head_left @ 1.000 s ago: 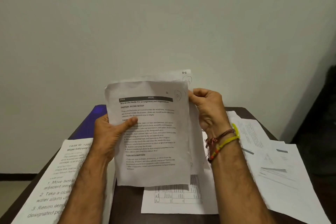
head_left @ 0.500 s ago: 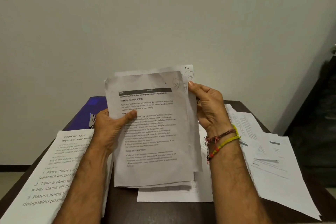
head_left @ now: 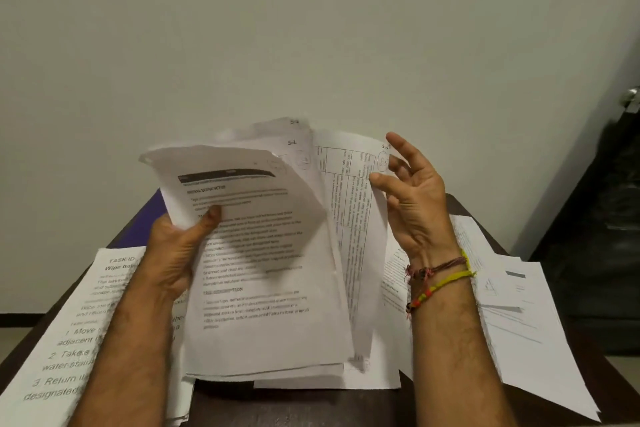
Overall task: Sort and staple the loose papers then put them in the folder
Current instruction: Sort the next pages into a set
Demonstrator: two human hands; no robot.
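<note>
My left hand (head_left: 180,250) grips a stack of several printed sheets (head_left: 263,288) by its left edge, thumb on the front page, which bends forward at the top. My right hand (head_left: 412,198) is at the stack's right side, its thumb and a finger on the top corner of a sheet with a printed table (head_left: 353,204); the other fingers are spread apart. The sheets fan out at the top, with handwritten marks in their corners. A blue folder (head_left: 152,215) lies on the table behind my left hand, mostly hidden. No stapler is in view.
A dark brown table (head_left: 298,406) holds loose papers: a large-print task sheet (head_left: 65,340) at the left, a spread pile (head_left: 519,315) at the right, another sheet (head_left: 329,381) under the held stack. A pale wall stands behind; dark objects fill the right edge.
The front page has bent forward and the stack has fanned open. My right hand has loosened from the stack's edge to the corner of the rear table sheet, fingers now spread.
</note>
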